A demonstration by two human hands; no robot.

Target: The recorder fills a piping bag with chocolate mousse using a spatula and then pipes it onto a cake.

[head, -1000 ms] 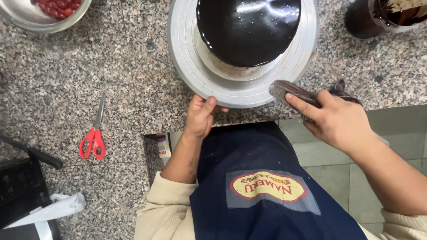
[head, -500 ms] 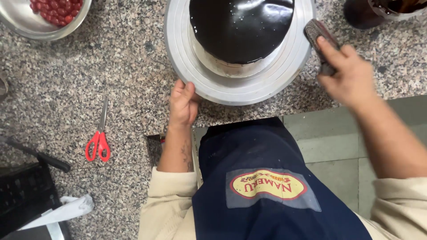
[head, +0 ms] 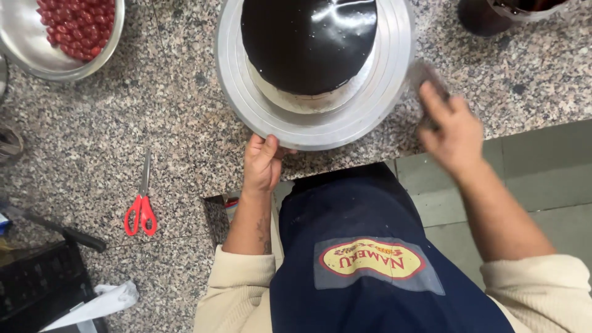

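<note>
Apron patch: at 6 o'clock, nearest to the camera, an oval yellow and red label on a grey rectangle, sewn on the dark blue apron [head: 370,246].
Left hand [head: 262,163]: fingers closed on the near rim of the turntable, at about 7 o'clock of the disc.
Right hand [head: 453,126]: at 3 o'clock of the turntable, blurred; it holds a flat dark scraper [head: 425,77] just beside the rim.
Turntable [head: 394,80]: round silver disc; its near rim lies close to the front edge of the counter [head: 172,123].
Cake [head: 308,40]: glossy dark chocolate, in the middle of the turntable, partly cut by the top border.
Counter edge: it steps back at 5 o'clock; grey floor tiles [head: 530,172] lie to the right.
Scissors [head: 142,209]: red handles, at 9 o'clock, well apart from the left hand.
Free room: bare granite between the scissors and the turntable.
Bowl [head: 24,52]: steel, with red cherries [head: 74,24], at 11 o'clock.
Dark container [head: 487,15]: at 1 o'clock, far corner.
</note>
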